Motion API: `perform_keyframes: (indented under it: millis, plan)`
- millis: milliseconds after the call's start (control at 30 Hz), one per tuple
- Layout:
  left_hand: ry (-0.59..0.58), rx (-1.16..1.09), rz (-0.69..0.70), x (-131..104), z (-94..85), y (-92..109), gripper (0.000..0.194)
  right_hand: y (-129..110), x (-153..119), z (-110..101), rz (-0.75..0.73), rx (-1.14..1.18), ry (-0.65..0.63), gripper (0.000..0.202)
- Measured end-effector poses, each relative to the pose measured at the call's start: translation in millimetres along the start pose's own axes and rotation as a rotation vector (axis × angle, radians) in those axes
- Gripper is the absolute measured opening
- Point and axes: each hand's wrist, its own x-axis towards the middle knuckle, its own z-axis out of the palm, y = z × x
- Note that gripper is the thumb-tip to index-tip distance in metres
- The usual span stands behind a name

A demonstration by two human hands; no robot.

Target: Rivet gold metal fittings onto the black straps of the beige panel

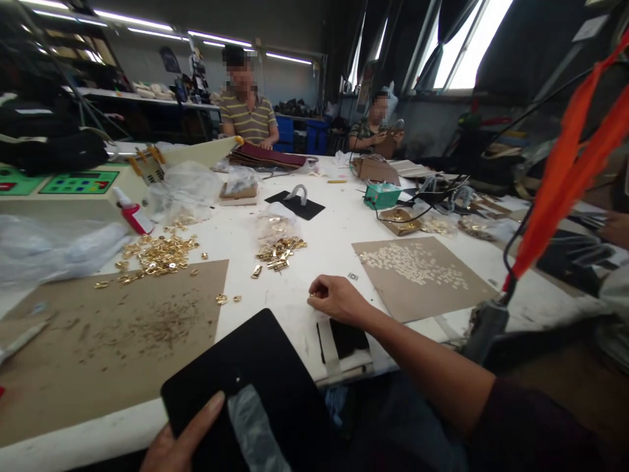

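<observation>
My left hand (pixel 184 436) grips the lower left edge of a black panel (pixel 265 367), thumb on top. A strip of translucent plastic (pixel 255 426) covers something on the panel, with a small pale spot just above it. Over the table, my right hand (pixel 337 298) is closed, fingertips pinched together; a tiny gold-coloured bit shows at them, too small to name. Below that hand lies a black pad (pixel 346 341) with a pale strip across it. Small gold metal parts (pixel 222 299) lie between the two hands.
Heaps of gold hardware (pixel 164 254) and gold clasps (pixel 278 252) lie farther back. Pale small pieces cover a brown board (pixel 442 305) at right; another brown board (pixel 113 380) is at left. An orange ribbon (pixel 560 164) hangs at right. Two people sit across the table.
</observation>
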Motion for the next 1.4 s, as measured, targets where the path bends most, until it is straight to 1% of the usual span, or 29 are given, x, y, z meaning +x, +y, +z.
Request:
perform_keyframes:
  millis: [33, 100, 200, 267, 333, 433, 533, 700, 833, 900, 1033, 1133, 1233, 1333, 1400]
  plan:
    - [-0.043, -0.002, 0.021, -3, 11.8, 2, 0.077, 8, -12, -8, 0.025, 0.012, 0.020, 0.011]
    - [-0.126, -0.009, 0.061, -11, 36.5, 3, 0.068, 22, -34, -15, 0.058, 0.033, 0.048, 0.010]
    - [-0.199, 0.021, 0.108, -15, 66.9, -1, 0.056, 34, -58, -14, 0.086, 0.041, 0.058, 0.010]
    - [-0.224, 0.053, 0.137, -14, 79.0, -6, 0.051, 39, -68, -9, 0.104, 0.025, 0.056, 0.009]
    - [-0.238, 0.078, 0.162, -13, 85.5, -12, 0.050, 41, -75, -5, 0.116, 0.003, 0.047, 0.009]
    - [-0.226, 0.117, 0.195, -12, 88.9, -18, 0.051, 45, -79, -2, 0.126, -0.024, 0.025, 0.011]
    - [-0.193, 0.141, 0.229, -14, 90.8, -21, 0.049, 47, -79, -4, 0.137, -0.045, -0.004, 0.012]
    - [-0.166, 0.141, 0.230, -18, 96.3, -20, 0.042, 46, -76, -15, 0.120, -0.054, -0.076, 0.013]
    - [-0.150, 0.141, 0.237, -20, 98.8, -20, 0.042, 46, -74, -23, 0.071, -0.047, -0.127, 0.012]
    - [-0.148, 0.133, 0.242, -19, 98.2, -21, 0.042, 48, -75, -24, 0.052, -0.042, -0.132, 0.012]
    - [-0.165, 0.122, 0.243, -16, 94.1, -23, 0.042, 51, -79, -19, 0.013, -0.046, -0.094, 0.022]
    - [-0.185, 0.121, 0.252, -12, 90.6, -24, 0.045, 50, -83, -17, -0.063, -0.098, -0.081, 0.019]
    - [-0.191, 0.126, 0.259, -11, 88.8, -24, 0.046, 45, -83, -19, -0.113, -0.197, -0.120, 0.016]
    - [-0.193, 0.128, 0.263, -10, 87.8, -24, 0.048, 41, -81, -23, -0.126, -0.296, -0.160, 0.017]
    - [-0.192, 0.128, 0.261, -9, 86.6, -25, 0.051, 41, -79, -23, -0.125, -0.311, -0.170, 0.016]
